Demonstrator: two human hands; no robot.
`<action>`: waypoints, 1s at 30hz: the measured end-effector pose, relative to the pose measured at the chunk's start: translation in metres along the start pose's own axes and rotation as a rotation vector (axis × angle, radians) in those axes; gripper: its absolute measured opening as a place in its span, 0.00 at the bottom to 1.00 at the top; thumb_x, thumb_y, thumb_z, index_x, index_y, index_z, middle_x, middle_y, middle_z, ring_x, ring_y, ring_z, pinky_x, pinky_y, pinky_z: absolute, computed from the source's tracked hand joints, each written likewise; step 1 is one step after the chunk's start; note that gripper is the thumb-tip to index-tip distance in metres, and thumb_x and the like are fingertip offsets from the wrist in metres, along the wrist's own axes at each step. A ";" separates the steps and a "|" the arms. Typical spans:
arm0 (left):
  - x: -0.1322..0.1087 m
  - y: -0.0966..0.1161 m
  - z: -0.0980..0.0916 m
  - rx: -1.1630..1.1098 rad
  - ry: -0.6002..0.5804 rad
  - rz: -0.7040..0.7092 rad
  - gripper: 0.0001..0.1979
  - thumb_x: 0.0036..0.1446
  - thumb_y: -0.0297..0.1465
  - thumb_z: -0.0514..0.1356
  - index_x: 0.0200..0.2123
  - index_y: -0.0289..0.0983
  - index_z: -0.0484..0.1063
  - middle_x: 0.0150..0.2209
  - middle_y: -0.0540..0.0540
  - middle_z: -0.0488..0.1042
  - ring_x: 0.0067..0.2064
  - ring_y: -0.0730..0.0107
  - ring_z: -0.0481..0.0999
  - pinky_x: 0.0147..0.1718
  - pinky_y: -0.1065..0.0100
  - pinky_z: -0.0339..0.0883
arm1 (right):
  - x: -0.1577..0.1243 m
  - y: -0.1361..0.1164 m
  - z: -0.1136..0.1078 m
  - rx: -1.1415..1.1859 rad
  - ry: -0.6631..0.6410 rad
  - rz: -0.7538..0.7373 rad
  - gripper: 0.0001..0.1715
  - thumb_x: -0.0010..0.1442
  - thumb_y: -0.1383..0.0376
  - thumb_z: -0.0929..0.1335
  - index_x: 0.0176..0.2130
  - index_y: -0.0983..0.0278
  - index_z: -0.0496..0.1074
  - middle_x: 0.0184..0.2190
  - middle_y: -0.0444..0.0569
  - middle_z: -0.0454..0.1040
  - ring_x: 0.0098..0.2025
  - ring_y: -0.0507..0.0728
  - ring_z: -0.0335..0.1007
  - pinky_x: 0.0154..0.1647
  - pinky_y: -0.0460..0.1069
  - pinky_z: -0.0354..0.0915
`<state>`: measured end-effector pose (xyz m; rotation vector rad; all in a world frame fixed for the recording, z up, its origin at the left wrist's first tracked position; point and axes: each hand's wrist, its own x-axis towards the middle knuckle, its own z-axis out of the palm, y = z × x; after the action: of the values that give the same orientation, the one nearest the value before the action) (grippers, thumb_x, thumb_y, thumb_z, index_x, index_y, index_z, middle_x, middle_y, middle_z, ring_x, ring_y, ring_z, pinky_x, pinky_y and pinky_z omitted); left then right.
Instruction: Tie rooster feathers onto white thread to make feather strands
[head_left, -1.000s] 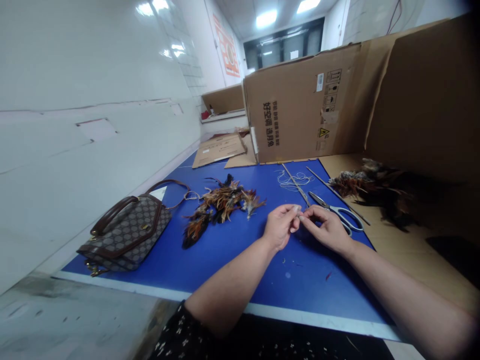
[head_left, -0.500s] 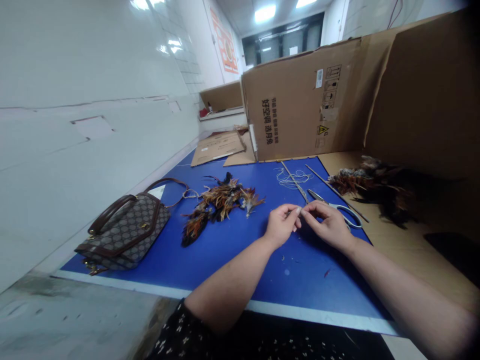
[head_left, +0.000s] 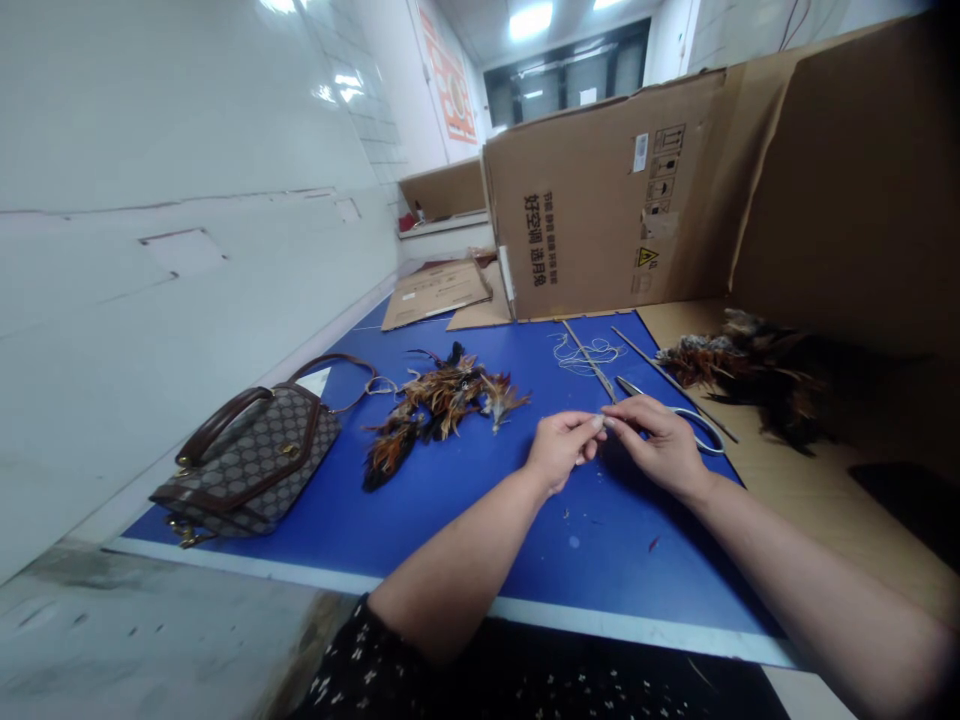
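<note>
My left hand point(head_left: 564, 450) and my right hand point(head_left: 660, 445) meet fingertip to fingertip over the blue tabletop point(head_left: 465, 520). Both are closed in a pinch; whatever sits between the tips is too small and hidden to name. Just beyond the fingers, a thin stick point(head_left: 589, 360) points away across a loose tangle of pale thread point(head_left: 600, 352). Scissors point(head_left: 701, 430) lie partly under my right hand, with another thin stick point(head_left: 675, 385) to their right. Left of my hands rests a bunch of brown and black feathers point(head_left: 450, 395).
A patterned handbag point(head_left: 262, 460) with brown handles stands at the left by the wall. Large cardboard boxes point(head_left: 600, 210) rise along the back and right. More dark feathers point(head_left: 772, 375) lie on the tan surface at right. Flat cardboard point(head_left: 435, 295) lies at the back.
My right hand's fingers have shifted slightly around the pinch point, and the left fingertips have moved a little to the right. Other things stay in place.
</note>
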<state>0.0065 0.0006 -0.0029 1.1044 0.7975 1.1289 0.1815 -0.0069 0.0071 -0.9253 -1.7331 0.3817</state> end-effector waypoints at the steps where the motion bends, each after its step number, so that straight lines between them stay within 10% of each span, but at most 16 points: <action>1: 0.000 -0.001 -0.001 0.003 -0.002 0.001 0.21 0.51 0.45 0.71 0.35 0.31 0.79 0.28 0.45 0.76 0.20 0.81 0.64 0.17 0.73 0.47 | 0.000 -0.001 0.000 0.002 -0.001 -0.013 0.10 0.66 0.57 0.71 0.44 0.55 0.82 0.39 0.54 0.80 0.42 0.63 0.77 0.47 0.60 0.73; 17: 0.002 0.008 -0.022 0.156 -0.200 -0.200 0.21 0.47 0.43 0.73 0.30 0.30 0.77 0.19 0.51 0.66 0.19 0.80 0.61 0.19 0.73 0.47 | 0.005 0.008 -0.013 -0.006 -0.313 -0.208 0.14 0.71 0.65 0.65 0.46 0.57 0.81 0.37 0.51 0.77 0.40 0.57 0.76 0.42 0.51 0.74; 30: -0.004 0.017 -0.013 0.387 -0.139 -0.049 0.24 0.54 0.50 0.66 0.32 0.32 0.77 0.21 0.51 0.68 0.21 0.79 0.61 0.23 0.72 0.53 | -0.001 0.008 -0.006 -0.071 -0.199 -0.114 0.07 0.70 0.65 0.66 0.41 0.60 0.75 0.36 0.51 0.77 0.39 0.58 0.75 0.42 0.53 0.71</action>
<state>-0.0118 0.0008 0.0088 1.4589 0.9516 0.8646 0.1898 -0.0031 0.0035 -0.8574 -1.9831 0.3492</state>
